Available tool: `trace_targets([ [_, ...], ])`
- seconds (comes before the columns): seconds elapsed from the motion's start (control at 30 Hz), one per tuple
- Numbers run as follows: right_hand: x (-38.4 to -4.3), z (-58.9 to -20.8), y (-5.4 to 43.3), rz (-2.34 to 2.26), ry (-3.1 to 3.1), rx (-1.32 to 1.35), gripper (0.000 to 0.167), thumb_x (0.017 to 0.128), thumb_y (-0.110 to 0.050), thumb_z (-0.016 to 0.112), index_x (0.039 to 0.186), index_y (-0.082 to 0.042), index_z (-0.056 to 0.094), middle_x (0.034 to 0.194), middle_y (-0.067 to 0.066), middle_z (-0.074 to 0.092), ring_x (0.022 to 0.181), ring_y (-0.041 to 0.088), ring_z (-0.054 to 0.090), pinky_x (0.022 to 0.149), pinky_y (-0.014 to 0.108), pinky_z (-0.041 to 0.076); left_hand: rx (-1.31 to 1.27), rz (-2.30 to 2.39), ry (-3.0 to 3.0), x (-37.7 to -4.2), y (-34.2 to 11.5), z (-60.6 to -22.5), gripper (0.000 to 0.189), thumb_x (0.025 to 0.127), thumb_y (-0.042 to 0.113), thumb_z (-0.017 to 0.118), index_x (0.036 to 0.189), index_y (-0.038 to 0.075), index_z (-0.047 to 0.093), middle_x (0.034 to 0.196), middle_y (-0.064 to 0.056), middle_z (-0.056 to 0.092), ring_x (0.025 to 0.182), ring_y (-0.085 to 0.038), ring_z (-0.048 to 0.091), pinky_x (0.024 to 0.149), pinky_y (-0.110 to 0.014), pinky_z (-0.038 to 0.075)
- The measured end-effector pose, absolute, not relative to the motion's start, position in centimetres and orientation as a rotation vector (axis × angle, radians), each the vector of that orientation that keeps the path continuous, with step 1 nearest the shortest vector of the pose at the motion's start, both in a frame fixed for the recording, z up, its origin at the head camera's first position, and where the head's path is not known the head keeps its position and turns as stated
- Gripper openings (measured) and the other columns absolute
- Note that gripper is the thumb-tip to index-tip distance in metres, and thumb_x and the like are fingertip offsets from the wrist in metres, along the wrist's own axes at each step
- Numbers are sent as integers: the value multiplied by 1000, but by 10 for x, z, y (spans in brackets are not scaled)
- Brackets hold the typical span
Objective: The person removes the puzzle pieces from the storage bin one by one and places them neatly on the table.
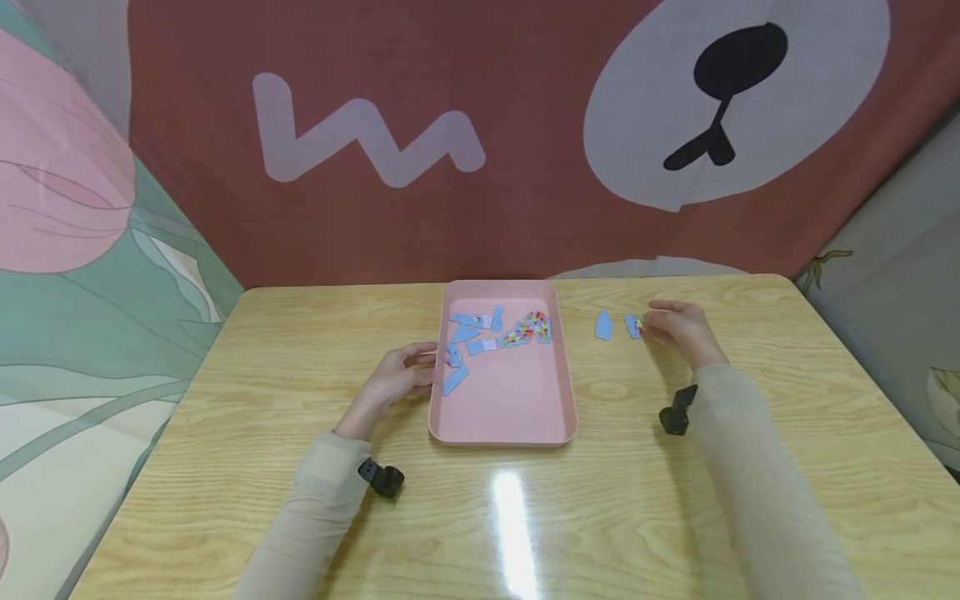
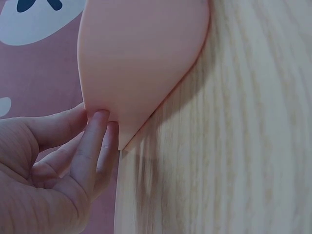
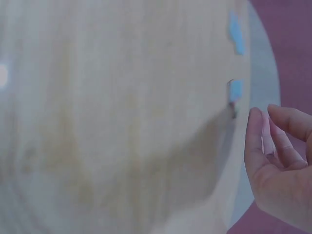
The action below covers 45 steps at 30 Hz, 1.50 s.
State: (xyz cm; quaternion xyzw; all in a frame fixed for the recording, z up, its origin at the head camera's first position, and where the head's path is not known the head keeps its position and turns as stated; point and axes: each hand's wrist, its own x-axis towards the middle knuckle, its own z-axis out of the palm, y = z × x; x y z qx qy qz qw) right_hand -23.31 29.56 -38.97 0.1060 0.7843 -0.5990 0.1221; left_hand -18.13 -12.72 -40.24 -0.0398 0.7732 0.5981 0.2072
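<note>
My left hand (image 1: 397,377) is at the left side of a pink tray (image 1: 510,408). In the left wrist view, its fingertips touch the tray's outer wall (image 2: 141,53) near the rim, the fingers bent only slightly. Inside the tray lie blue cut-out pieces (image 1: 467,332) and some with multicoloured dots (image 1: 525,330). At the right, my right hand (image 1: 678,327) hovers beside a small blue piece (image 1: 632,326) with a coloured patch. The right wrist view shows its thumb and fingers apart with nothing between them. Another plain blue piece (image 1: 603,326) lies between that one and the tray.
Both tray and loose pieces are on a light wooden table (image 1: 300,333) that reflects a bright light strip. A reddish-brown fabric backdrop (image 1: 525,225) with a printed animal face rises behind its far edge. Black cameras (image 1: 678,410) sit on both wrists.
</note>
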Motion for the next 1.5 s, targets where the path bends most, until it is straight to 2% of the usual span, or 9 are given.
trace_targets([
  [0.2,-243,-371,279,-1727,2379,317,55,98,-16,48,147,4,30,78,-26,54,76,-12,57,87,12,53,-112,1666,2150,-180,-127,-401,52,94,-3,50,144,3,38,142,-24,46,122,-34,55,100,-40,52],
  [0.33,-252,-358,260,-1728,2395,295,53,98,-14,48,146,4,32,92,-14,55,77,-10,56,91,14,52,-111,1670,2148,-180,-127,-401,52,94,-3,50,144,3,38,142,-24,46,122,-34,55,100,-39,52],
  [0.53,-261,-341,216,-1746,2337,248,51,98,-11,48,145,0,35,115,1,51,94,5,56,109,33,45,-106,1675,2148,-180,-127,-401,52,94,-3,51,144,2,38,142,-25,45,121,-34,55,99,-38,53],
  [0.7,-266,-339,176,-1787,2283,216,46,97,-7,49,142,2,41,128,13,51,110,20,55,109,37,44,-100,1669,2152,-181,-127,-401,52,94,-2,51,144,2,38,142,-25,45,121,-34,55,99,-38,53],
  [0.87,-265,-345,141,-1821,2222,177,44,96,-3,49,139,3,44,140,22,48,119,28,53,109,40,45,-91,1672,2153,-181,-128,-402,52,94,-2,51,144,1,38,141,-26,46,122,-35,55,98,-38,53],
  [1.07,-262,-353,113,-1776,2209,117,44,94,-3,52,137,1,48,137,22,52,112,26,56,106,39,48,-85,1677,2146,-181,-128,-401,52,94,-2,52,144,1,38,141,-26,45,123,-35,55,98,-38,53],
  [1.2,-258,-360,100,-1735,2271,102,40,91,-5,56,131,-3,56,128,20,59,109,28,61,101,39,52,-88,1673,2148,-180,-128,-401,53,94,-1,52,144,2,38,141,-25,46,120,-33,57,97,-37,54],
  [1.33,-253,-368,92,-1606,2381,-6,38,91,-11,59,129,-6,59,123,16,63,113,30,61,98,39,54,-91,1663,2155,-181,-128,-401,53,94,-1,52,144,3,38,141,-25,46,119,-32,57,96,-37,54],
  [1.5,-248,-376,86,-1498,2364,-134,39,95,-10,54,134,-3,53,128,18,59,119,30,56,101,40,50,-101,1665,2157,-181,-128,-402,52,94,-1,52,144,3,38,141,-24,46,119,-33,57,98,-37,54],
])
